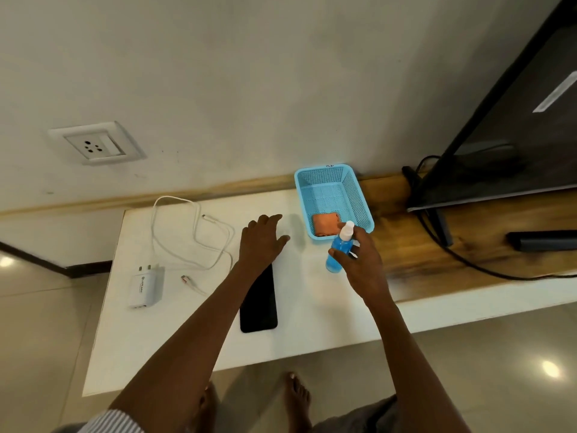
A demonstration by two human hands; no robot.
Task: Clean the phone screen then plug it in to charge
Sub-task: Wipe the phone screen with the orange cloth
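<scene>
Phone (258, 303) is lying screen-up near the front of the white table (312, 323), and we are reaching our left hand (260, 243), fingers spread flat, just past its far end. Our right hand (359, 264) is wrapping around a blue spray bottle (338, 250). Beyond it, a blue basket (363, 198) is holding an orange cloth (326, 225). We are judging a light mist best, aimed at the cloth.

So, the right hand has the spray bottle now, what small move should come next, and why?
Probably bring the bottle over the phone and aim its nozzle at the screen. The right hand has its grip on the bottle, the phone lies flat and dark on the table, and the cloth is in the basket, so wiping comes later.
</scene>
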